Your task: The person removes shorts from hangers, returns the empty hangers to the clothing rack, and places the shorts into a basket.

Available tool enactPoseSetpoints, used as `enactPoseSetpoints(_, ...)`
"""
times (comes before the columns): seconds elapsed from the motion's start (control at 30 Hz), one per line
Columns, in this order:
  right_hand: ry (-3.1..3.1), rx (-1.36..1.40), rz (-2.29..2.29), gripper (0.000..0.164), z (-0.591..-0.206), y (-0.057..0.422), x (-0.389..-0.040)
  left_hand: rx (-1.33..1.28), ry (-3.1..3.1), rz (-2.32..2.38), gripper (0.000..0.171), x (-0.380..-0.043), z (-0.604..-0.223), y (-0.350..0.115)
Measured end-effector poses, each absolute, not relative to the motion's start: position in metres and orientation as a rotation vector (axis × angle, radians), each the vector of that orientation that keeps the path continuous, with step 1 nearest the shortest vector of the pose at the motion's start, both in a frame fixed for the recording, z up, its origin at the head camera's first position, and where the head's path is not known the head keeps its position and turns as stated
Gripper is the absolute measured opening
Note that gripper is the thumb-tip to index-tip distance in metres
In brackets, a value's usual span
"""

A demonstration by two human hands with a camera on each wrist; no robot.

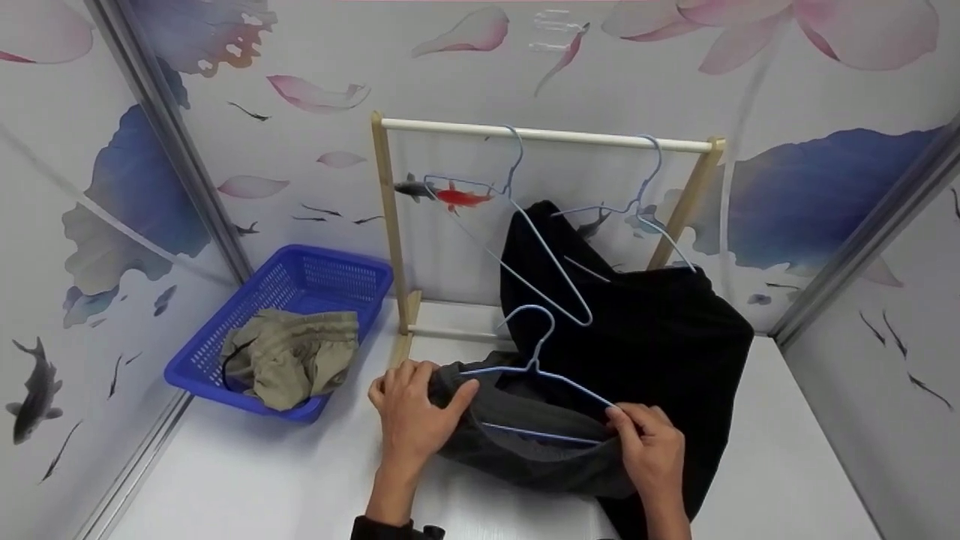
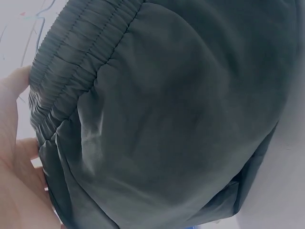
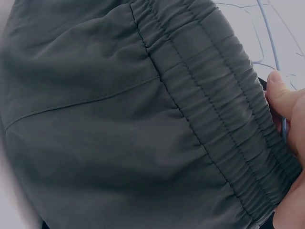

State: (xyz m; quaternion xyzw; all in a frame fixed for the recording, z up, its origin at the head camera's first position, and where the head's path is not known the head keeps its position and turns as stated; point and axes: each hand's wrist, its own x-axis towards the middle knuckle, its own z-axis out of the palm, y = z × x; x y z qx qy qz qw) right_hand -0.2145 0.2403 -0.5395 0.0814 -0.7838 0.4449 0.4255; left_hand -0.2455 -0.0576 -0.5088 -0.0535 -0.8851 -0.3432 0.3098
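Observation:
Dark grey pants [image 1: 525, 461] with a gathered elastic waistband [image 3: 209, 90] are held up over the white table, the waist opening facing up. A light-blue clothes hanger [image 1: 535, 366] sits partly inside that opening, its hook standing above and its lower bar showing within. On the left side, my left hand [image 1: 416, 409] grips the waistband near the hanger's left end, the thumb over the edge. My right hand [image 1: 652, 446] pinches the hanger's right shoulder and the waistband together; its thumb lies by the blue wire in the right wrist view.
Behind stands a clothes rack [image 1: 547, 135] with a white rail and wooden legs. A bare blue hanger [image 1: 551, 255] hangs there, beside a black garment [image 1: 637, 337] on another hanger. A blue basket [image 1: 195, 367] at left contains a khaki garment [image 1: 292, 360]. Printed walls enclose the table.

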Motion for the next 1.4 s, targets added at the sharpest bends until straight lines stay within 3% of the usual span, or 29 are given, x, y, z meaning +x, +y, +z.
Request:
enactPoseSetpoints(0.2,-1.963,0.181,1.108,0.022,-0.541,0.239,-0.212,-0.117,-2.372,-0.947,0.053,-0.245,-0.510,-0.059)
enactPoseSetpoints(0.87,-1.977,0.162,1.133,0.009,-0.510,0.221,-0.189,-0.039,-2.186,-1.149,0.021,-0.250,-0.515,-0.060)
enactPoseSetpoints(1.4,-1.939,0.141,1.102,0.016,-0.506,0.215,-0.189,0.055,-2.245,-1.222,0.019,-0.250,-0.517,-0.068)
